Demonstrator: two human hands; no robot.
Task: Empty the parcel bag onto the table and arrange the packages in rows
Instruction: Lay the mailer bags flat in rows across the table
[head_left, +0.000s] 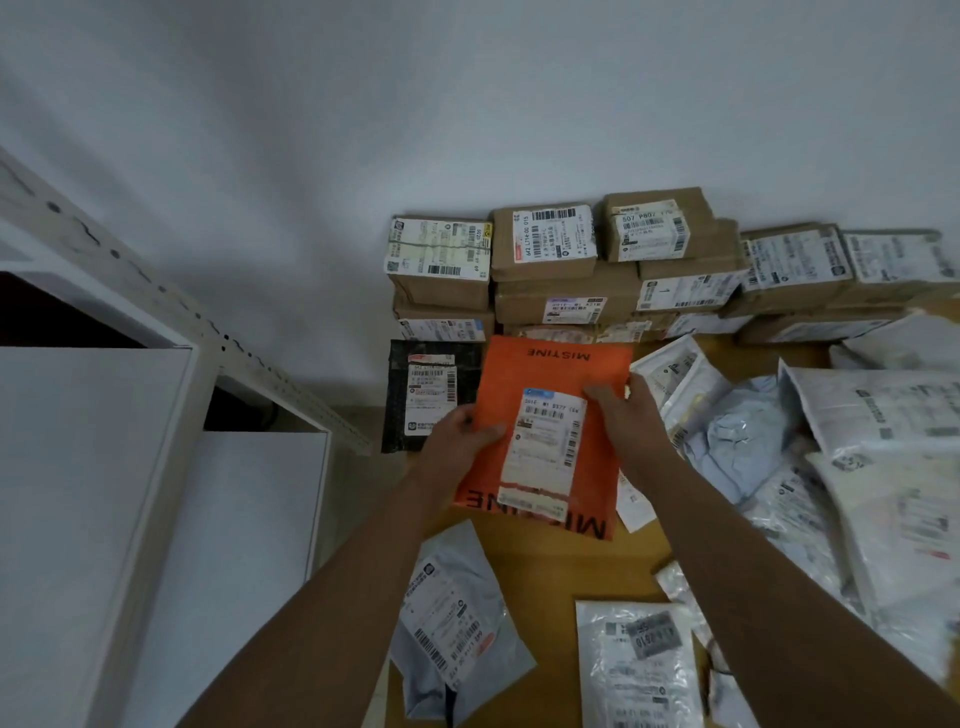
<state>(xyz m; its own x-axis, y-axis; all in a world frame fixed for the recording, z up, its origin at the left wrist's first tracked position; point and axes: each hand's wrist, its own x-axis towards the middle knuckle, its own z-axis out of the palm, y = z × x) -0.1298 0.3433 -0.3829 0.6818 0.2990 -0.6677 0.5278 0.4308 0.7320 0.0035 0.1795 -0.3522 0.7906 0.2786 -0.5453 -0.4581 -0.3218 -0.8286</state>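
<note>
Left hand (457, 434) thumb lies across the front face of an orange mailer (550, 431), with the other fingers curled out of sight behind its left edge, pinching it. Right hand (621, 410) grips the opposite edge the same way, thumb pressed on the front near the top corner of the white shipping label (545, 447), fingers hidden behind.

The mailer sits between the two hands, held just above the wooden table (540, 566). Its long axis runs away from the person, toward the wall, and tilts slightly to the right. Both hands are equally near, one on each long side.

Directly to the mailer's left, a black package (421, 395) lies flat at the table's edge. Just beyond the mailer's far end, brown cardboard boxes (545, 249) stand stacked against the wall. The likely move is to set the mailer down beside the black package, so that gap and the mailer's slight tilt matter most.

Both forearms reach forward from the bottom of the view, nearly parallel, wrists turned inward. Loose white and grey mailers (872, 415) lie heaped to the right.
</note>
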